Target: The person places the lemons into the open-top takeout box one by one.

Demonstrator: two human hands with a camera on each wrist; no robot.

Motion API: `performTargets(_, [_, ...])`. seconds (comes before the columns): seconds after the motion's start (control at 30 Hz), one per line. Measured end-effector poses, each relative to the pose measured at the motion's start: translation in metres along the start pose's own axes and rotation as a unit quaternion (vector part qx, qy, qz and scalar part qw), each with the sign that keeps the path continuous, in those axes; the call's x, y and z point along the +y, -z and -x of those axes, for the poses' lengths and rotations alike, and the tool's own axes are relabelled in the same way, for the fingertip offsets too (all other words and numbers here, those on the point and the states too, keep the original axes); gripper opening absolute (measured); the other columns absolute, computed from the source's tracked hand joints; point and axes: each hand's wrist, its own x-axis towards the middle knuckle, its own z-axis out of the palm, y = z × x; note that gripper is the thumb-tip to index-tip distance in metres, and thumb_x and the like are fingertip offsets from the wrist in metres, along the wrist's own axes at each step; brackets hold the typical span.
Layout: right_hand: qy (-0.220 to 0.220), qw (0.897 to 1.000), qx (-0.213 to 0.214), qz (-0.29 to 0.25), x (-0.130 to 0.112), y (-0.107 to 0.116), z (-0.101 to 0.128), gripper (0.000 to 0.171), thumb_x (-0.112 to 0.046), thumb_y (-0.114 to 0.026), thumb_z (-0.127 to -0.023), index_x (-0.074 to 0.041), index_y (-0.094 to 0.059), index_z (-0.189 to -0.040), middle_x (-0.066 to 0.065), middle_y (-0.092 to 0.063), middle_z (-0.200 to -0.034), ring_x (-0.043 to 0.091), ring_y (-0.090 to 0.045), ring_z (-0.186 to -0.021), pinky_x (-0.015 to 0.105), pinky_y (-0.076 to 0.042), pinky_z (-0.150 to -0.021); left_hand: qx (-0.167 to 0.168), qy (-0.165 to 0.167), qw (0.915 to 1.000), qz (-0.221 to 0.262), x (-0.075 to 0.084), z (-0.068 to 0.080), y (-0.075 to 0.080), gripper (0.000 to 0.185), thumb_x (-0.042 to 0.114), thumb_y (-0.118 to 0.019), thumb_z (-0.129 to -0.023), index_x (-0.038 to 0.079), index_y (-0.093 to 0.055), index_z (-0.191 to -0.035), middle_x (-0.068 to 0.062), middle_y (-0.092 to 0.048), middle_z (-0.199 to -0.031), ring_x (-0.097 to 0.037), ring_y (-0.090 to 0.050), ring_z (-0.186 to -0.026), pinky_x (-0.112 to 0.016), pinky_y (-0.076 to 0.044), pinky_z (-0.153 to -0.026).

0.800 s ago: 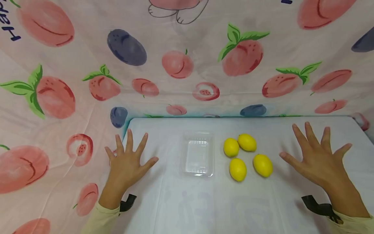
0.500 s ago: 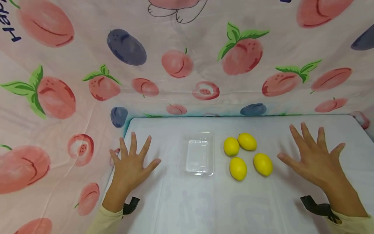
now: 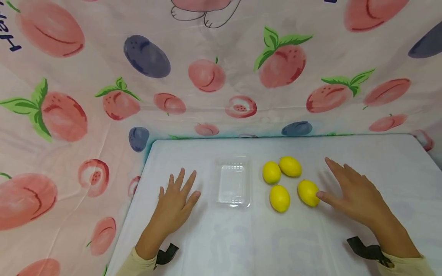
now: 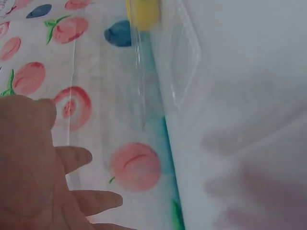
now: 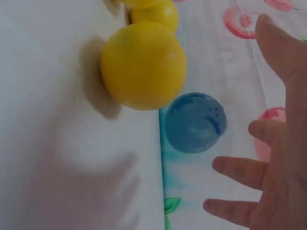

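Observation:
Four yellow lemons lie in a cluster on the white table (image 3: 345,149): two behind (image 3: 271,172) (image 3: 290,166), two in front (image 3: 279,198) (image 3: 308,193). Left of them stands an empty clear plastic tray (image 3: 233,184). My right hand (image 3: 340,188) is open just right of the front right lemon, its thumb tip at the lemon's edge; contact is unclear. The right wrist view shows that lemon (image 5: 144,64) close to my spread fingers (image 5: 240,170). My left hand (image 3: 183,189) is open and flat, a short way left of the tray. The left wrist view shows the tray (image 4: 180,62).
A pink cloth (image 3: 221,76) printed with peaches and plums hangs behind the table and down its left side. Black wrist straps (image 3: 366,251) sit at both cuffs. The table's left edge (image 3: 138,191) runs close beside my left hand.
Both hands have moved inward. The left hand slid right toward the tray with its fingers drawn closer together. The right hand moved left until its thumb reached the front right lemon.

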Motion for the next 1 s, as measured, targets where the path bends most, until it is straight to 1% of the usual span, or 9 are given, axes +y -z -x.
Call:
performTargets(0.13, [0.023, 0.999, -0.008, -0.026, -0.001, -0.007, 0.002, 0.110, -0.071, -0.067, -0.085, -0.027, -0.007, -0.166, 0.028, -0.046, -0.153, 0.053, -0.042, -0.135, 0.078, -0.035, -0.101, 0.006, -0.005, 0.9971, 0.075, 0.007, -0.001, -0.010, 0.066, 0.056, -0.037, -0.108, 0.022, -0.028, -0.163, -0.015, -0.025, -0.169, -0.045, -0.028, -0.152, -0.072, -0.030, -0.114])
performTargets(0.23, [0.039, 0.998, -0.014, -0.051, -0.003, -0.014, 0.002, 0.110, -0.069, -0.069, -0.086, -0.029, -0.004, -0.166, 0.020, -0.050, -0.153, 0.050, -0.045, -0.134, 0.076, -0.038, -0.100, -0.003, 0.004, 0.9899, 0.141, 0.011, -0.004, -0.017, 0.068, 0.056, -0.037, -0.108, 0.018, -0.028, -0.163, -0.015, -0.029, -0.167, -0.038, -0.032, -0.152, -0.062, -0.033, -0.118])
performTargets(0.3, [0.048, 0.997, -0.017, -0.062, -0.006, -0.018, 0.002, 0.111, -0.067, -0.070, -0.086, -0.029, -0.004, -0.166, 0.018, -0.052, -0.152, 0.049, -0.046, -0.132, 0.076, -0.039, -0.099, -0.006, 0.017, 0.9814, 0.191, 0.012, -0.007, -0.022, 0.068, 0.055, -0.037, -0.108, 0.016, -0.028, -0.163, -0.015, -0.033, -0.165, -0.036, -0.037, -0.150, -0.060, -0.036, -0.117])
performTargets(0.37, [0.052, 0.996, -0.022, -0.070, -0.010, -0.021, 0.001, 0.111, -0.066, -0.071, -0.086, -0.027, -0.005, -0.166, 0.018, -0.053, -0.151, 0.049, -0.047, -0.131, 0.077, -0.039, -0.098, -0.005, 0.034, 0.9704, 0.239, 0.014, -0.010, -0.027, 0.066, 0.053, -0.040, -0.108, 0.016, -0.030, -0.162, -0.014, -0.037, -0.162, -0.034, -0.043, -0.146, -0.057, -0.040, -0.116])
performTargets(0.5, [0.053, 0.994, -0.030, -0.090, -0.012, -0.028, 0.001, 0.107, -0.064, -0.073, -0.086, -0.024, -0.014, -0.166, 0.017, -0.055, -0.149, 0.048, -0.048, -0.130, 0.076, -0.040, -0.097, 0.011, 0.069, 0.9472, 0.313, 0.018, -0.018, -0.036, 0.061, 0.046, -0.042, -0.109, 0.015, -0.032, -0.161, -0.015, -0.044, -0.158, -0.034, -0.053, -0.138, -0.055, -0.045, -0.112])
performTargets(0.63, [0.065, 0.993, -0.027, -0.099, -0.008, -0.034, 0.001, 0.097, -0.062, -0.075, -0.085, -0.021, -0.031, -0.161, 0.018, -0.056, -0.147, 0.046, -0.051, -0.129, 0.074, -0.042, -0.098, 0.013, 0.098, 0.9287, 0.358, 0.023, -0.026, -0.044, 0.060, 0.045, -0.042, -0.109, 0.016, -0.031, -0.161, -0.012, -0.046, -0.157, -0.034, -0.052, -0.139, -0.055, -0.046, -0.110])
performTargets(0.73, [0.081, 0.992, -0.020, -0.097, -0.007, -0.037, 0.001, 0.092, -0.061, -0.077, -0.083, -0.019, -0.041, -0.157, 0.021, -0.056, -0.146, 0.047, -0.053, -0.127, 0.073, -0.043, -0.097, 0.010, 0.109, 0.9201, 0.376, 0.026, -0.032, -0.049, 0.060, 0.045, -0.042, -0.109, 0.018, -0.031, -0.161, -0.011, -0.046, -0.157, -0.033, -0.051, -0.139, -0.054, -0.048, -0.109])
performTargets(0.87, [0.099, 0.990, -0.006, -0.098, -0.006, -0.039, -0.001, 0.092, -0.060, -0.081, -0.080, -0.016, -0.047, -0.153, 0.020, -0.057, -0.145, 0.046, -0.055, -0.126, 0.072, -0.044, -0.097, 0.009, 0.106, 0.9119, 0.396, 0.031, -0.041, -0.053, 0.059, 0.043, -0.043, -0.109, 0.018, -0.031, -0.161, -0.012, -0.046, -0.157, -0.033, -0.052, -0.139, -0.053, -0.048, -0.109])
performTargets(1.0, [0.110, 0.989, 0.000, -0.102, -0.004, -0.038, -0.003, 0.092, -0.059, -0.083, -0.077, -0.016, -0.049, -0.152, 0.018, -0.058, -0.145, 0.045, -0.056, -0.125, 0.071, -0.045, -0.097, 0.009, 0.108, 0.8984, 0.425, 0.035, -0.050, -0.057, 0.059, 0.041, -0.044, -0.109, 0.019, -0.029, -0.162, -0.012, -0.046, -0.156, -0.032, -0.054, -0.136, -0.051, -0.048, -0.109])
